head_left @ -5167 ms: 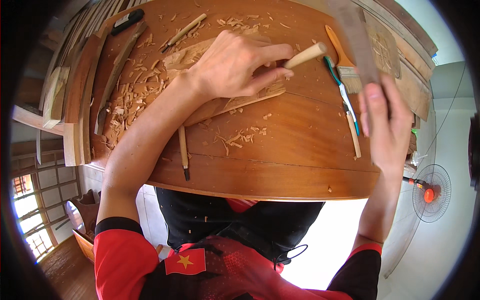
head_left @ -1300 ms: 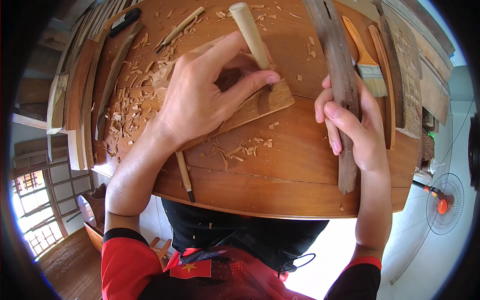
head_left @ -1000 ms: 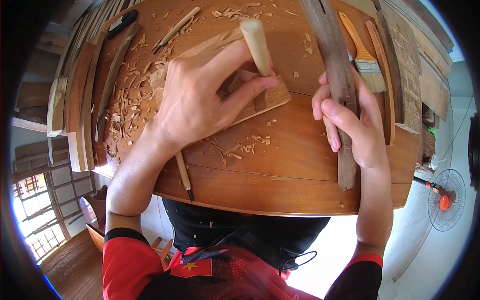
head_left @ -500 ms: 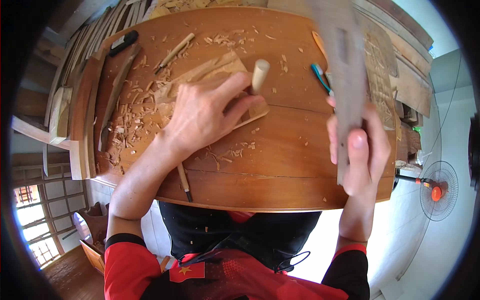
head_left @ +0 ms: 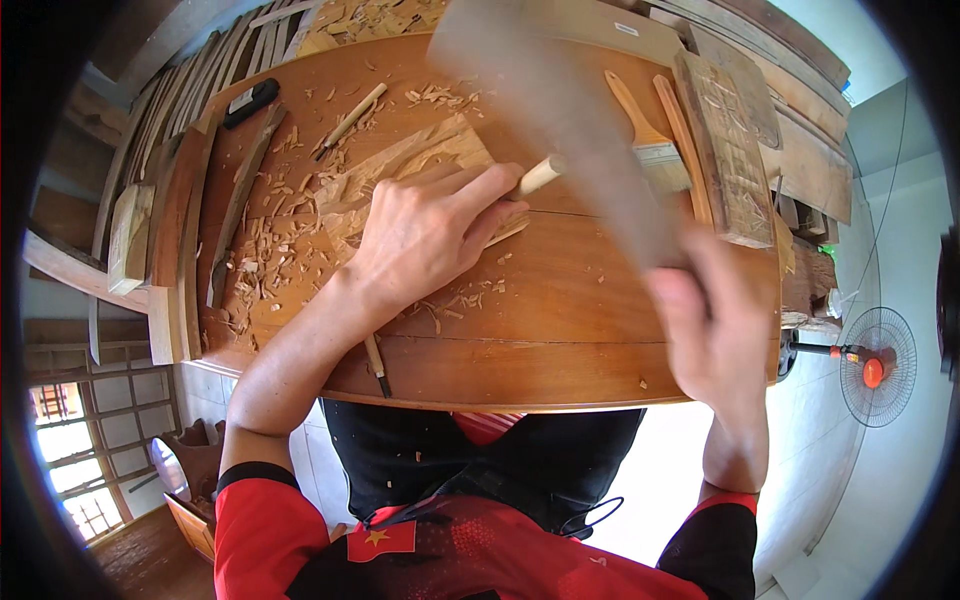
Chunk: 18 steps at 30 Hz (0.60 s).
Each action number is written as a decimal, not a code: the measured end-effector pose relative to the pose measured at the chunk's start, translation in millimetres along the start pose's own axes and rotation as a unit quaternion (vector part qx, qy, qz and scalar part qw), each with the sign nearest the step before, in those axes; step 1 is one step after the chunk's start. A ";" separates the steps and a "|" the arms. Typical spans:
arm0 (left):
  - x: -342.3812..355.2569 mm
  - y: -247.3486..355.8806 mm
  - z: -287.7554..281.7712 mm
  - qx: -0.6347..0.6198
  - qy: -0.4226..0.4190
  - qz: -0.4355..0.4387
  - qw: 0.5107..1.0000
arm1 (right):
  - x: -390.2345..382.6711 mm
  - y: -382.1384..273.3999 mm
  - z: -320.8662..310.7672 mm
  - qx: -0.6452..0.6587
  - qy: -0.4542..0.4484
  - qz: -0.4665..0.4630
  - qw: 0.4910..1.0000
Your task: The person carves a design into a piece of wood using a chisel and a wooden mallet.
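Note:
A chisel's round wooden handle (head_left: 541, 176) sticks out from between the thumb and fingers of my left hand (head_left: 428, 235), which is closed around it; the blade is hidden. That hand rests over a partly carved wooden panel (head_left: 455, 142) lying on the table. My right hand (head_left: 712, 325) grips the near end of a long flat wooden bat (head_left: 585, 140), smeared by motion. The bat slants up and to the left, its far part beyond the chisel handle; no contact between them can be made out.
Wood shavings (head_left: 265, 255) litter the wooden table (head_left: 560, 370). Two more chisels lie there, one behind the panel (head_left: 350, 120) and one by the near edge (head_left: 377, 365). A brush (head_left: 655, 150), a wooden strip (head_left: 683, 150) and a carved block (head_left: 725, 150) lie right. A black object (head_left: 250, 103) sits far left.
The bat has swung leftward from nearly upright to a slant toward the chisel. The chisel's handle now leans further right. The brush and strip at the right have come into view.

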<state>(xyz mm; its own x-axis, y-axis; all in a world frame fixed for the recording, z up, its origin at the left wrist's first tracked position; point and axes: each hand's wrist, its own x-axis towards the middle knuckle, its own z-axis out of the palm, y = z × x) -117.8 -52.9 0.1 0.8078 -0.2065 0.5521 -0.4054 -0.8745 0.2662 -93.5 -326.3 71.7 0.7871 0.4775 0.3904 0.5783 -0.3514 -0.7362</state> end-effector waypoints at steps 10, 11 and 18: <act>8.7 6.6 3.4 0.020 0.001 0.084 0.996 | 59.8 39.7 17.2 0.297 -0.030 0.139 0.944; 9.9 4.9 1.3 0.003 -0.009 0.091 0.996 | 64.4 53.4 29.6 0.322 -0.038 0.159 0.933; 8.1 -19.1 0.4 -0.317 -0.063 -0.233 0.917 | 57.9 87.1 57.8 0.366 -0.075 0.256 0.891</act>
<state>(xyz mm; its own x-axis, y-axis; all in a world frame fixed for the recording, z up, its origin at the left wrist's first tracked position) -103.4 -38.1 -0.8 0.9836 0.0404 0.1759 -0.1383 -0.4571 0.8786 -9.9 -282.7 -1.8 0.8389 0.5263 -0.1390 -0.1872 0.0391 -0.9815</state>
